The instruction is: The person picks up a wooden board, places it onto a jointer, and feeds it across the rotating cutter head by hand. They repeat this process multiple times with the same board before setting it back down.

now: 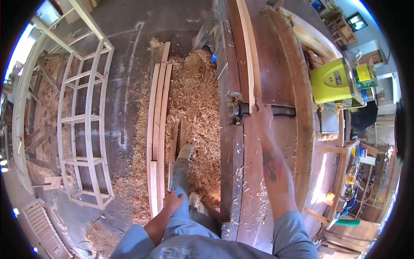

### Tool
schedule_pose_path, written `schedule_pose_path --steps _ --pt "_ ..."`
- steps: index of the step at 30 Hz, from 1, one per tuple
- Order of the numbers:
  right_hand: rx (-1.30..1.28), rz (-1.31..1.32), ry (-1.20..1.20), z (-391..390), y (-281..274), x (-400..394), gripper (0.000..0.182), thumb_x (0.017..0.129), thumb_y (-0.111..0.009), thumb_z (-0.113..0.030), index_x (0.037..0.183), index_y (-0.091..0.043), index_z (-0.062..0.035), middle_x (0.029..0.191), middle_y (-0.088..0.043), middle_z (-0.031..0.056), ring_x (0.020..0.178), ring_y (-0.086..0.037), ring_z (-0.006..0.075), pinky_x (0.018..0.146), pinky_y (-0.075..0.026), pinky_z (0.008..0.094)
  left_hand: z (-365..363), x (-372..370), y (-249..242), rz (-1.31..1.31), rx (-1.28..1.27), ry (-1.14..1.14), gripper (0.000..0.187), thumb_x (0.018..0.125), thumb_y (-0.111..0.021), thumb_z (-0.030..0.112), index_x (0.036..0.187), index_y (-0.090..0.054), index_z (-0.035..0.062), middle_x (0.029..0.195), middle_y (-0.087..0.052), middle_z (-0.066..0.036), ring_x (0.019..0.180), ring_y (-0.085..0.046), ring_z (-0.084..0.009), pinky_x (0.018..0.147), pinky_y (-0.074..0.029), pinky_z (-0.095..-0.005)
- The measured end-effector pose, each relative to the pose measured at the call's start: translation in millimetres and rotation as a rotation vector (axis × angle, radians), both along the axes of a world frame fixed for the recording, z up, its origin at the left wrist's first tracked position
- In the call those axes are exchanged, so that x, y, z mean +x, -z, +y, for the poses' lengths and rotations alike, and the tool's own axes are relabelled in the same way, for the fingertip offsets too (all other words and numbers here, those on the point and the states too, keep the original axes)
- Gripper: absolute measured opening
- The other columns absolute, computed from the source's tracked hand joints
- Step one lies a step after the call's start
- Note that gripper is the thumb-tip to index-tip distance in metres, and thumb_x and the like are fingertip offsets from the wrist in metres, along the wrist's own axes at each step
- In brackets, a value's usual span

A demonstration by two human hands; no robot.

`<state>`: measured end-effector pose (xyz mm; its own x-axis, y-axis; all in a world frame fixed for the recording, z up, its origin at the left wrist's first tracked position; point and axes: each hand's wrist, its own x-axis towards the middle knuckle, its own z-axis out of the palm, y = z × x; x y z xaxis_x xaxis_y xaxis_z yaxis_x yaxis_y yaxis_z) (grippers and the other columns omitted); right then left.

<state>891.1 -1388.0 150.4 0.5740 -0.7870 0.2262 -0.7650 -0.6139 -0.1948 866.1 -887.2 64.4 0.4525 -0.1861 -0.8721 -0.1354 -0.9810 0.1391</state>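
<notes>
My right hand (261, 117) is closed on the near end of a long, narrow wooden strip (250, 56). The strip lies lengthwise over the brown machine table (276, 73), by a dark cutter slot (282, 111) that runs crosswise. Near my left thigh hangs my left hand (174, 200), its fingers partly curled; whether it holds anything is too small to tell. Wood shavings (198, 95) cover the floor beside the machine, and several long boards (158, 112) lie along them, left of my legs.
A pale wooden frame (88, 118) stands at the left. On the right are a yellow-green machine (334, 82) and a cluttered shelf (351, 172). A thick wooden beam (302, 103) edges the machine table's right side. Shavings are scattered around my feet.
</notes>
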Motion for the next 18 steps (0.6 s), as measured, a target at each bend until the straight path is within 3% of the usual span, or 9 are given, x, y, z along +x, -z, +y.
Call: schedule_pose_path --steps 1,4,7,8,10,15,18 --pt "0.052 -0.012 0.001 16 -5 -14 0.029 0.088 -0.061 -0.023 0.115 -0.063 -0.0127 0.095 -0.057 0.0256 0.088 -0.058 0.0429 0.079 -0.047 0.0514 4 -8 8 0.026 -0.015 -0.019 0.081 0.083 -0.059 0.05 0.144 -0.034 0.0028 0.14 -0.041 -0.031 0.122 -0.05 -0.0466 0.102 -0.042 -0.0516" --pt "0.133 -0.051 0.015 55 2 -59 0.028 0.088 -0.059 -0.02 0.114 -0.062 -0.0097 0.097 -0.057 0.0266 0.086 -0.057 0.0432 0.078 -0.046 0.0517 13 -32 10 0.01 -0.038 0.007 0.081 0.083 -0.059 0.051 0.144 -0.034 0.0036 0.143 -0.038 -0.03 0.124 -0.049 -0.0461 0.102 -0.042 -0.0525" --pt "0.112 -0.12 0.062 128 1 -137 0.028 0.089 -0.059 -0.018 0.115 -0.062 -0.0087 0.095 -0.057 0.0247 0.083 -0.056 0.0421 0.076 -0.045 0.0513 42 -58 19 -0.072 -0.03 0.11 0.08 0.084 -0.058 0.051 0.142 -0.035 0.0003 0.139 -0.043 -0.03 0.123 -0.05 -0.0454 0.102 -0.042 -0.0531" --pt "0.035 -0.165 0.023 152 -8 -168 0.027 0.089 -0.06 -0.017 0.114 -0.063 -0.008 0.093 -0.057 0.0232 0.083 -0.056 0.0413 0.075 -0.044 0.0513 44 -73 18 -0.088 -0.029 0.13 0.08 0.085 -0.058 0.051 0.141 -0.035 -0.0011 0.137 -0.045 -0.03 0.123 -0.05 -0.0454 0.102 -0.042 -0.0531" --pt "0.131 -0.187 -0.085 173 17 -231 0.027 0.089 -0.062 -0.015 0.115 -0.062 -0.0075 0.089 -0.056 0.0209 0.086 -0.055 0.0387 0.074 -0.044 0.0496 35 -82 -6 -0.07 -0.03 0.109 0.08 0.086 -0.057 0.051 0.142 -0.036 -0.0027 0.135 -0.046 -0.031 0.124 -0.049 -0.0467 0.103 -0.041 -0.0535" --pt "0.186 -0.098 0.048 262 -16 -302 0.028 0.088 -0.065 -0.014 0.114 -0.065 -0.0062 0.088 -0.059 0.0177 0.086 -0.057 0.0334 0.075 -0.045 0.0451 33 -105 -12 -0.139 -0.128 0.034 0.076 0.086 -0.058 0.05 0.137 -0.039 -0.0021 0.134 -0.045 -0.033 0.124 -0.046 -0.0504 0.104 -0.039 -0.0541" --pt "0.127 -0.191 -0.074 266 -10 -321 0.033 0.087 -0.064 -0.012 0.12 -0.06 -0.0067 0.091 -0.055 0.015 0.085 -0.054 0.0311 0.075 -0.046 0.0447 38 -127 14 -0.321 -0.2 0.17 0.071 0.088 -0.056 0.05 0.135 -0.041 -0.0017 0.134 -0.047 -0.032 0.124 -0.047 -0.0492 0.105 -0.039 -0.0525"
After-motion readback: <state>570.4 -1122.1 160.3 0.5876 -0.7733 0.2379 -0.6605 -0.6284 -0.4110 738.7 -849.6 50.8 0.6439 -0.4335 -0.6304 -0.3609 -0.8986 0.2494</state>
